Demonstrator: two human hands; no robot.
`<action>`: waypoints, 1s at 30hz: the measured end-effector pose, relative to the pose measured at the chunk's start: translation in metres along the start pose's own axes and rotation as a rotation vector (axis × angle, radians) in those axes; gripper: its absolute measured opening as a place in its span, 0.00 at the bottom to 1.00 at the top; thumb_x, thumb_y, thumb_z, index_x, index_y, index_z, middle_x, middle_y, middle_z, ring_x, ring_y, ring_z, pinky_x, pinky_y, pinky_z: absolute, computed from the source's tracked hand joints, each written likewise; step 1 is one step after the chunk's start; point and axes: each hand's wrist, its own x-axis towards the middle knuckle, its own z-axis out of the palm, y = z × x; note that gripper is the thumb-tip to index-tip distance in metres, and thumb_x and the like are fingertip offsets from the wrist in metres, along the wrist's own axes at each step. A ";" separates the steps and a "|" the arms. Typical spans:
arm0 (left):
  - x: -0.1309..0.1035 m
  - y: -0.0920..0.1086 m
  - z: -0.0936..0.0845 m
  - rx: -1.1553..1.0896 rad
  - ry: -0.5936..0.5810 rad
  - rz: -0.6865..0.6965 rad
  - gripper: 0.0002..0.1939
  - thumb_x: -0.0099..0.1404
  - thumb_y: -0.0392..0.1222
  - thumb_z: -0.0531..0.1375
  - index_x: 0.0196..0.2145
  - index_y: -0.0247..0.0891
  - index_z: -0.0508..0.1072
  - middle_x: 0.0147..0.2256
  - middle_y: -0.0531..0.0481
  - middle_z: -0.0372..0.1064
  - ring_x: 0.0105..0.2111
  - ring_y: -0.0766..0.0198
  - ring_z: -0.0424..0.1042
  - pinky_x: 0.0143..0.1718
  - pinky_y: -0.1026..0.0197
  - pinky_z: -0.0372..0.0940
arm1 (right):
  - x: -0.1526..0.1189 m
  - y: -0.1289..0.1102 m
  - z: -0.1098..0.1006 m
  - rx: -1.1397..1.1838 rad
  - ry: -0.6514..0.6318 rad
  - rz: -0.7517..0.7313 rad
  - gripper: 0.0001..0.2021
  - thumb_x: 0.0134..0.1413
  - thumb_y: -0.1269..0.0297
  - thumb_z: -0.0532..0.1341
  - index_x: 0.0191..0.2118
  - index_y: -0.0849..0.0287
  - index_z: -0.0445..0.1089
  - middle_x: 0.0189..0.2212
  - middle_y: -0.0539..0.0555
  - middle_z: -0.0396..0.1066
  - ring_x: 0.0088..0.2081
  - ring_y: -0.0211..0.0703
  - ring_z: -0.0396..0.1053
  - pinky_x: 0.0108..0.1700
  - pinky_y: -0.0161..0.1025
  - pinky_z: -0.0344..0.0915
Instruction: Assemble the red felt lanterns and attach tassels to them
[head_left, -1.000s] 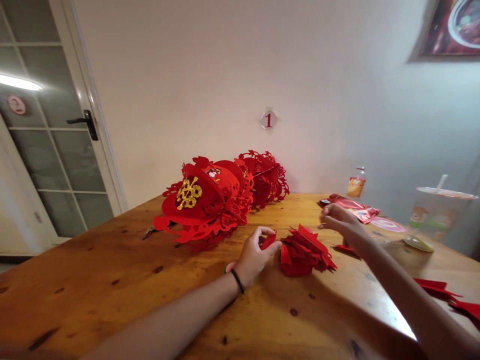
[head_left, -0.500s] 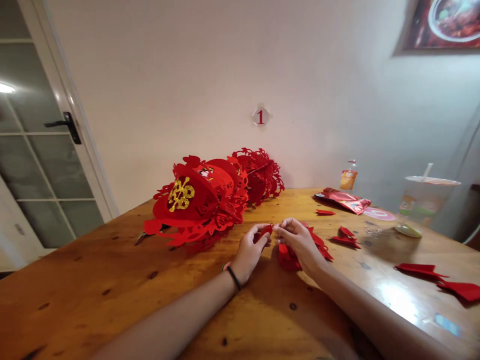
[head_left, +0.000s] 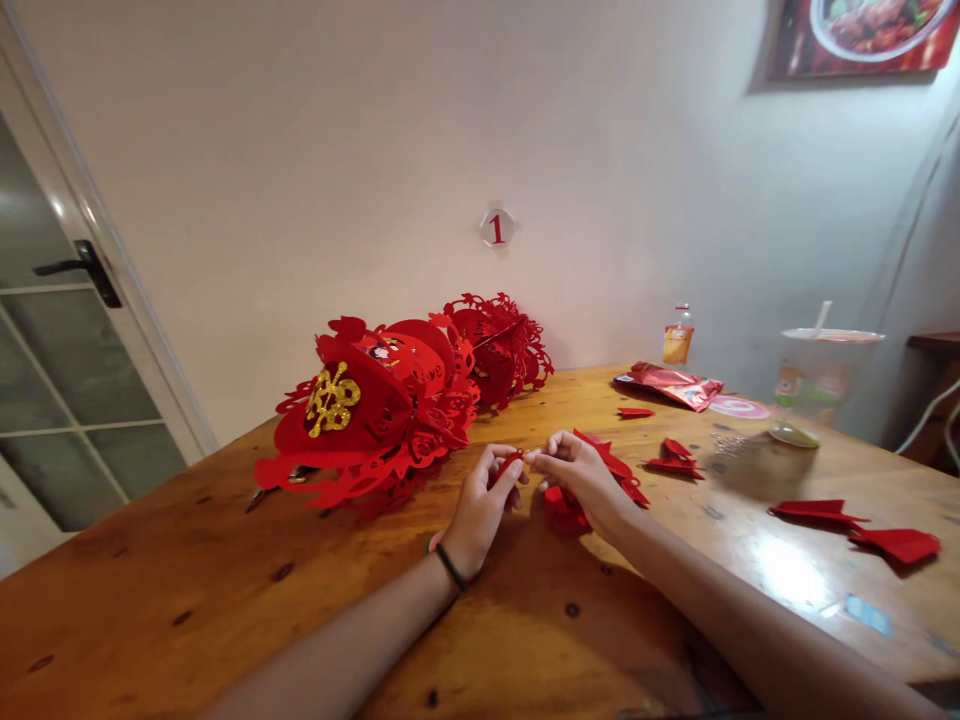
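Note:
My left hand (head_left: 482, 505) is closed on a small red piece (head_left: 510, 466), pinched between thumb and fingers above the table. My right hand (head_left: 581, 475) meets it from the right, thumb and forefinger pressed together at the piece's tip; anything between them is too small to make out. Red cut-out pieces (head_left: 566, 512) lie under and behind my right hand, partly hidden by it. Left of my hands rests a large red paper lantern decoration (head_left: 390, 400) with a gold glitter ornament (head_left: 332, 400). A second red cut-out decoration (head_left: 502, 350) lies behind it, near the wall.
On the wooden table (head_left: 225, 580), small red folded pieces (head_left: 896, 545) lie to the right. Farther back are a red foil packet (head_left: 671, 385), a small bottle (head_left: 678, 338), a round pink-white disc (head_left: 739, 407) and a clear cup with a straw (head_left: 817, 385). Scissors-like metal (head_left: 259, 497) shows beneath the lantern.
The whole view has shifted, so the table's things appear farther left. Both hands stay together at the small red piece, with little visible change in their hold.

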 end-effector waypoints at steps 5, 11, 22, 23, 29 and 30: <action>-0.001 0.002 0.001 0.013 0.008 -0.004 0.12 0.59 0.49 0.56 0.34 0.38 0.63 0.27 0.56 0.65 0.21 0.73 0.63 0.22 0.68 0.57 | -0.001 -0.003 -0.002 -0.008 -0.049 -0.005 0.18 0.35 0.60 0.69 0.25 0.57 0.57 0.22 0.47 0.68 0.26 0.35 0.68 0.24 0.30 0.62; -0.002 0.008 0.003 -0.022 0.014 -0.012 0.14 0.56 0.49 0.59 0.32 0.36 0.65 0.25 0.56 0.64 0.19 0.73 0.61 0.20 0.68 0.56 | -0.003 -0.004 -0.001 -0.033 -0.058 0.061 0.20 0.30 0.58 0.70 0.24 0.57 0.58 0.21 0.46 0.68 0.28 0.37 0.69 0.23 0.30 0.62; 0.003 0.004 -0.003 -0.093 0.067 -0.100 0.15 0.52 0.49 0.62 0.30 0.32 0.72 0.26 0.52 0.69 0.20 0.74 0.62 0.22 0.69 0.56 | -0.002 0.000 -0.007 0.031 -0.148 0.052 0.14 0.39 0.59 0.67 0.30 0.56 0.62 0.26 0.47 0.68 0.32 0.37 0.68 0.24 0.30 0.63; 0.003 0.004 -0.003 -0.095 0.066 -0.098 0.15 0.52 0.49 0.62 0.30 0.32 0.72 0.26 0.52 0.69 0.20 0.74 0.62 0.22 0.69 0.56 | -0.002 0.000 -0.007 0.032 -0.151 0.048 0.14 0.40 0.59 0.66 0.31 0.56 0.62 0.27 0.47 0.68 0.32 0.38 0.68 0.24 0.30 0.63; 0.004 0.001 -0.005 -0.078 0.063 -0.087 0.15 0.53 0.49 0.62 0.30 0.32 0.71 0.25 0.52 0.69 0.19 0.74 0.62 0.21 0.69 0.55 | -0.005 -0.003 -0.006 -0.007 -0.158 0.040 0.16 0.39 0.58 0.67 0.34 0.55 0.64 0.28 0.47 0.66 0.31 0.36 0.65 0.24 0.29 0.63; 0.005 0.000 -0.005 -0.076 0.061 -0.085 0.15 0.53 0.49 0.62 0.30 0.32 0.71 0.24 0.52 0.68 0.18 0.74 0.62 0.20 0.69 0.55 | -0.005 -0.003 -0.005 -0.008 -0.164 0.044 0.16 0.38 0.58 0.67 0.34 0.55 0.64 0.28 0.47 0.66 0.31 0.36 0.65 0.24 0.29 0.63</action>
